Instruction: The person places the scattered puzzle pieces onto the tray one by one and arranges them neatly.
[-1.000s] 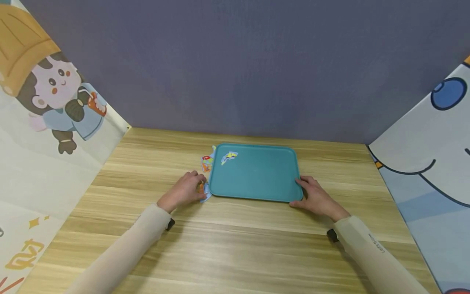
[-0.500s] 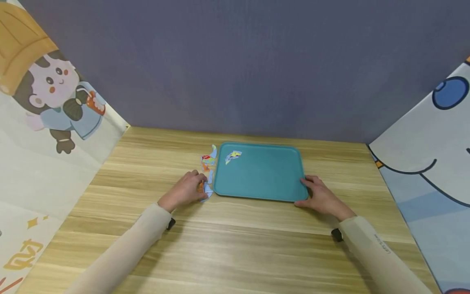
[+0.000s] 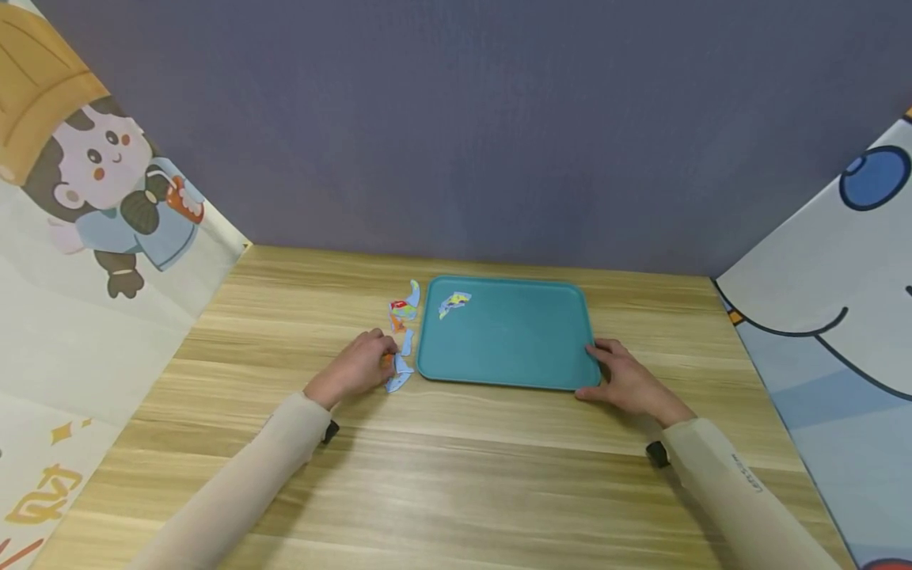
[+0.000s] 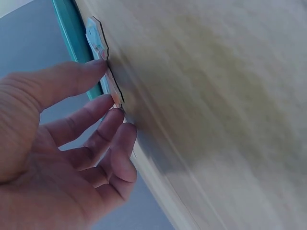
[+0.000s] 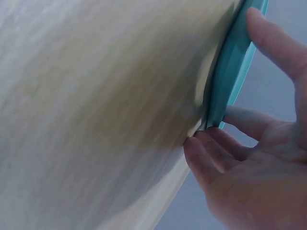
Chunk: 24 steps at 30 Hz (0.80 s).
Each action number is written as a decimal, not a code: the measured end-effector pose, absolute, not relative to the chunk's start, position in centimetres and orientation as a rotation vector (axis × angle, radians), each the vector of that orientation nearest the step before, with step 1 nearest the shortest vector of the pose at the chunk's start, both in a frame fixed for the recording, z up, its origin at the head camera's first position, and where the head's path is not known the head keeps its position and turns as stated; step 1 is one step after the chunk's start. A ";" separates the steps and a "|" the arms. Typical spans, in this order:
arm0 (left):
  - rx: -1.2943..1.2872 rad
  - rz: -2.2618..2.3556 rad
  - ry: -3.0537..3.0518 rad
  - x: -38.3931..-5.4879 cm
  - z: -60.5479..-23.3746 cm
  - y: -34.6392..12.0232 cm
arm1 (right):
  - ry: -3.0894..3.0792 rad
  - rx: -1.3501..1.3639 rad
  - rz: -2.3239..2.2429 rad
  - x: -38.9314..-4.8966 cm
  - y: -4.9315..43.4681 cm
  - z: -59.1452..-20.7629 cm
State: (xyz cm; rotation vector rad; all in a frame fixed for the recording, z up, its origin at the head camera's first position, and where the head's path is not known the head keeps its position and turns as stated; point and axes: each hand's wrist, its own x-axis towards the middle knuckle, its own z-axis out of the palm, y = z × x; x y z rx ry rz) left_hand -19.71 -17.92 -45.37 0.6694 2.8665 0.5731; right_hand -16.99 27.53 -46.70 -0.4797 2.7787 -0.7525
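My left hand (image 3: 356, 361) lies at the left of the teal tray (image 3: 506, 336), thumb and fingertips round an orange-and-blue puzzle piece (image 4: 114, 90) on the table. Parts of that piece are hidden under the fingers. Beside it are light blue puzzle pieces (image 3: 399, 381), with several colourful puzzle pieces (image 3: 404, 309) in a loose column farther back. On the tray's upper left lies a yellow, blue and purple puzzle piece (image 3: 454, 302). At the tray's near right corner, my right hand (image 3: 625, 380) grips it, thumb at the front edge and fingers along the right side.
The wood-grain table (image 3: 456, 475) meets a dark grey-blue back wall (image 3: 456, 134). Printed cartoon panels stand at the left and right. A narrow strip of table now separates the tray from the column of pieces.
My right hand has slid the tray a little to the right, uncovering parts of the pieces along its left edge. My left hand has stayed at the pieces, its fingertips drawn slightly back.
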 end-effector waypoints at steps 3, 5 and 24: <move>0.671 0.586 2.869 -19.8 -45.4 -18.0 | 2.775 -0.478 -0.753 -17.0 27.5 -46.7; 0.669 0.588 2.869 -19.8 -45.3 -18.0 | 2.774 -0.474 -0.751 -17.0 27.5 -46.7; 0.651 0.577 2.893 -20.2 -45.0 -18.4 | 2.790 -0.486 -0.744 -17.0 27.6 -46.9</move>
